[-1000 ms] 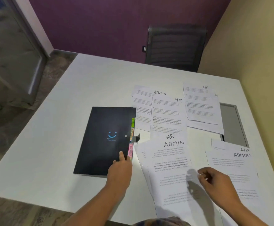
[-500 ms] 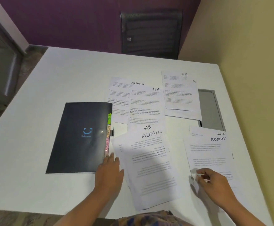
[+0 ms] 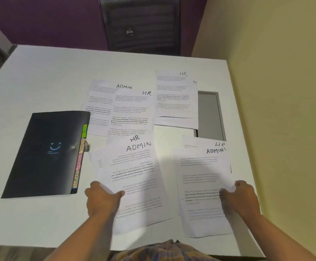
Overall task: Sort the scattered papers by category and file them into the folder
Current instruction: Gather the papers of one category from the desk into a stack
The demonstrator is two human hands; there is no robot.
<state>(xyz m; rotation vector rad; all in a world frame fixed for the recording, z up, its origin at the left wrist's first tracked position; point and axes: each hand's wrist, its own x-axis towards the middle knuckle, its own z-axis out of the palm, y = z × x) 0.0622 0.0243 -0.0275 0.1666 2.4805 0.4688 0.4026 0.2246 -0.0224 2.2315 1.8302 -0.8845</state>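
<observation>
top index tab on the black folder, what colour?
Bright green index tab, handwritten HR, on the folder's right edge; head view.

White table (image 3: 40, 81) with black folder (image 3: 46, 157) and scattered papers (image 3: 131, 113).

Apparently closed black folder (image 3: 46, 155) lies left of scattered, overlapping labelled papers (image 3: 134, 166).

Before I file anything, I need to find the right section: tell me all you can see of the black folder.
The folder is black, matte, plastic-looking, closed and lying flat on the white table, left of the papers, slightly askew. Its cover bears a blue smiley logo and a round snap. Coloured tabs stick out along its right edge: green HR, orange ADMIN, then pink and yellow. Its top right corner overlaps one sheet.
</observation>
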